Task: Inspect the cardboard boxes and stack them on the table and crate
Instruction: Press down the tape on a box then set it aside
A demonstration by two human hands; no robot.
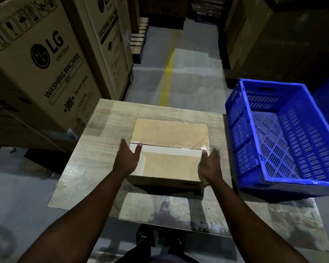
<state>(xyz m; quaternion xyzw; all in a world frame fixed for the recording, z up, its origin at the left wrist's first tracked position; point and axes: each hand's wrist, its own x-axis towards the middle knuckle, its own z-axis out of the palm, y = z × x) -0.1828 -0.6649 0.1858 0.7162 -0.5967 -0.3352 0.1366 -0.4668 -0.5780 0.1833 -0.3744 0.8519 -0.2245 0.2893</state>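
A flat cardboard box, taped along its middle seam, lies in the middle of the wooden table. My left hand is at the box's left edge, fingers spread, thumb resting on the top. At the box's right edge is my right hand, fingers apart, palm facing the side. Neither hand closes around the box. A blue plastic crate with nothing in it stands at the table's right side, tilted in view.
Tall LG washing machine cartons stand close on the left. More dark cartons rise at the right rear. A concrete aisle with a yellow line runs ahead. My shoes show below the table edge.
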